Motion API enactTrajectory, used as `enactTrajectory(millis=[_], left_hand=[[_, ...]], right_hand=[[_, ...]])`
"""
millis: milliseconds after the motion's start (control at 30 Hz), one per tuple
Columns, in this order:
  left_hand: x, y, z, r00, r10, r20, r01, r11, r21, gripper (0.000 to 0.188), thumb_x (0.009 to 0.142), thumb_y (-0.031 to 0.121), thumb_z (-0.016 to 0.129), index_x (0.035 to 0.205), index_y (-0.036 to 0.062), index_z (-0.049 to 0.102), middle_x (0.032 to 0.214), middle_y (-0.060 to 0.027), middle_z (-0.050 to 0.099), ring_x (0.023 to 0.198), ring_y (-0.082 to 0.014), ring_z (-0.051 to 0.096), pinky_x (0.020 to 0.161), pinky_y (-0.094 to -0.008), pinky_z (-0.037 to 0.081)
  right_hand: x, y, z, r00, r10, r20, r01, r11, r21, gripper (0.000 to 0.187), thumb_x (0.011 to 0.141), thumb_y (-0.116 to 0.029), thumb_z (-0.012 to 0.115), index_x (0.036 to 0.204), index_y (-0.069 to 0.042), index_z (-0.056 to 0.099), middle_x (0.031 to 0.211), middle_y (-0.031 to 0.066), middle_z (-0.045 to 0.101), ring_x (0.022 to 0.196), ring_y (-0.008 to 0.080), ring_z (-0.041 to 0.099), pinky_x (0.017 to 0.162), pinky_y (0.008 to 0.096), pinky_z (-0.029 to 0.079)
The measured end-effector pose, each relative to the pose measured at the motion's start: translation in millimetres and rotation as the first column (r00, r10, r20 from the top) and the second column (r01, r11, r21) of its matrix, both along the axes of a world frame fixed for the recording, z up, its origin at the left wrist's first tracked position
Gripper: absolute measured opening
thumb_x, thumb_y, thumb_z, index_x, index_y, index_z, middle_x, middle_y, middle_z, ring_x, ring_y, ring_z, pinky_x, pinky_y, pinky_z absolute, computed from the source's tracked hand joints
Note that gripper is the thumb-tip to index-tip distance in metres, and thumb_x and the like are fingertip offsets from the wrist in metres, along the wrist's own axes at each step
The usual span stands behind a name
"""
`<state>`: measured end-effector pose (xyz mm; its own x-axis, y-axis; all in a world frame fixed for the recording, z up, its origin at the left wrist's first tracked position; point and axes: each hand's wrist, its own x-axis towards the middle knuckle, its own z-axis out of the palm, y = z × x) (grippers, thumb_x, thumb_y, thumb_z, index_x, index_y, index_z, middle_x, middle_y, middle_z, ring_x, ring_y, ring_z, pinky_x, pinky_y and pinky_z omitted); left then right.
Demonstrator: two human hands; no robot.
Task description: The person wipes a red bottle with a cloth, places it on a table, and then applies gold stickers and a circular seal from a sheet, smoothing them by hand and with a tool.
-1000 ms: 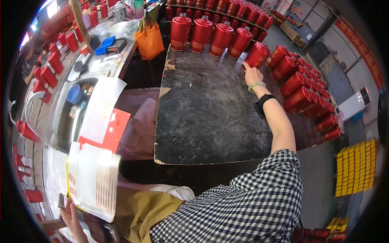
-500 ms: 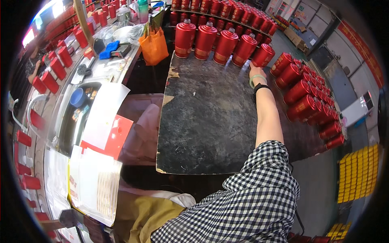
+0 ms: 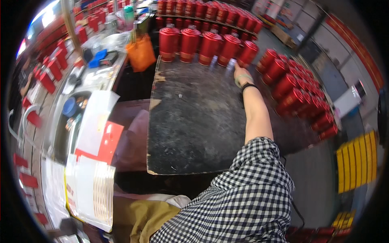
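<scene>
Several glossy red bottles [image 3: 210, 44] with clear stoppers stand in a row along the far edge of the dark worn tabletop [image 3: 194, 117]. My right hand [image 3: 243, 77] is stretched out at the row's right end, just below the base of the last red bottle [image 3: 247, 54]. One finger extends beside that base; the other fingers are mostly hidden and slightly blurred. I cannot tell whether the finger touches the bottle. A green bangle and a black band circle the wrist. My left hand is out of view.
More red bottles [image 3: 293, 87] crowd the table's right side, and others fill shelves [image 3: 202, 16] behind. An orange bag [image 3: 140, 52] hangs at the left bench. Papers [image 3: 91, 178], a sink with a blue cup [image 3: 69, 106], and a person beyond occupy the left. Yellow crates [image 3: 357, 162] stand right.
The view has shifted, so the tabletop and bottles sit further left. My right hand stays by the last bottle in the row, with one finger now showing more plainly beside its base.
</scene>
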<state>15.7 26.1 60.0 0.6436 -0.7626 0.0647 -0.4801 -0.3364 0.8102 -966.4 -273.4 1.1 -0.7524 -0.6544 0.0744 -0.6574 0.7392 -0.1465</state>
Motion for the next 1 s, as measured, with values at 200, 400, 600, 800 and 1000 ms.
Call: enactTrajectory(millis=[200, 400, 600, 800, 1000], left_hand=[[-32.5, -58.6, -14.2, 0.991, -0.121, -0.048, 0.118, 0.991, -0.061, 0.054, 0.098, 0.011, 0.069, 0.144, -0.0021, 0.045, 0.136, -0.0193, 0.057, 0.123, -0.0279, 0.056, 0.104, -0.0398, 0.048], [-43.4, -82.8, -21.1, 0.975, -0.195, -0.106, 0.182, 0.975, -0.125, 0.054, 0.099, 0.013, 0.067, 0.145, -0.0018, 0.045, 0.136, -0.0189, 0.057, 0.123, -0.0279, 0.057, 0.104, -0.0403, 0.048], [-36.1, -87.6, -35.9, 0.953, -0.229, -0.2, 0.187, 0.96, -0.207, 0.054, 0.099, 0.016, 0.066, 0.145, -0.0014, 0.044, 0.137, -0.0185, 0.057, 0.123, -0.0279, 0.057, 0.104, -0.0408, 0.048], [-22.6, -89.0, -44.2, 0.924, -0.246, -0.293, 0.162, 0.945, -0.283, 0.054, 0.1, 0.018, 0.065, 0.146, -0.001, 0.044, 0.137, -0.0181, 0.057, 0.123, -0.0279, 0.057, 0.104, -0.0412, 0.049], [-1.9, -85.0, -51.0, 0.897, -0.214, -0.388, 0.081, 0.94, -0.332, 0.054, 0.101, 0.02, 0.064, 0.147, -0.0006, 0.044, 0.137, -0.0177, 0.057, 0.124, -0.0279, 0.058, 0.104, -0.0417, 0.049]], right_hand=[[89.1, 22.7, 36.0, 0.975, 0.224, 0.0, -0.223, 0.973, 0.052, 0.054, 0.102, -0.018, 0.045, 0.155, -0.026, 0.042, 0.131, 0.0257, 0.065, 0.119, 0.0428, 0.065, 0.099, 0.0534, 0.052], [238.3, 67.9, 72.7, 0.779, 0.617, -0.114, -0.615, 0.787, 0.053, 0.041, 0.102, -0.018, 0.057, 0.144, -0.019, 0.053, 0.115, 0.019, 0.06, 0.111, 0.0384, 0.064, 0.087, 0.0495, 0.053], [386.1, 95.2, 101.0, 0.443, 0.886, -0.139, -0.892, 0.421, -0.166, 0.049, 0.093, -0.007, 0.061, 0.141, -0.01, 0.055, 0.119, 0.0176, 0.062, 0.109, 0.039, 0.066, 0.087, 0.0475, 0.059], [484.9, 76.1, 102.9, 0.184, 0.972, -0.148, -0.949, 0.137, -0.282, 0.054, 0.087, -0.002, 0.058, 0.141, -0.006, 0.055, 0.126, 0.0166, 0.063, 0.109, 0.0368, 0.067, 0.091, 0.0437, 0.058], [587.8, 62.6, 107.0, -0.066, 0.984, -0.164, -0.921, -0.123, -0.369, 0.043, 0.09, -0.005, 0.063, 0.133, -0.005, 0.059, 0.125, 0.016, 0.066, 0.102, 0.0345, 0.071, 0.084, 0.0408, 0.06]])
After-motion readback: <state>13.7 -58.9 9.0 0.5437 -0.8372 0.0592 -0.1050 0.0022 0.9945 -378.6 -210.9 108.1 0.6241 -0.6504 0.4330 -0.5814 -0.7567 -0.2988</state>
